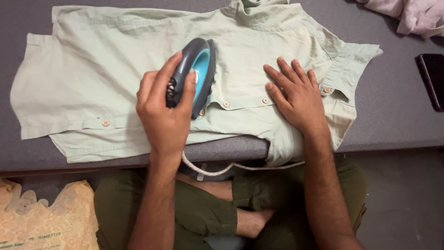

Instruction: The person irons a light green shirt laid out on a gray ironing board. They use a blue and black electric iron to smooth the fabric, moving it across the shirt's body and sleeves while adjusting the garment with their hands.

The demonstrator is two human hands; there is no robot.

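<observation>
- Left hand (164,109): fingers curled tight round handle of iron (196,74), dark grey w/ teal panel; iron rests on shirt near centre of board.
- Right hand (296,95): spread flat, palm down, pressing shirt just right of iron; holds nothing.
- Shirt (115,78): pale green, buttoned, laid across grey ironing surface (397,115); collar at far edge, 1 sleeve toward left edge, other toward right; hem droops over near edge.
- Cord (217,170): white, runs from under left wrist along near edge, above person's lap.
- Phone (432,78): black, flat, at right edge, well apart from hands.
- Pinkish cloth (411,14): bunched at far right corner.
- Patterned cushion (46,217): yellowish, below near left corner.
</observation>
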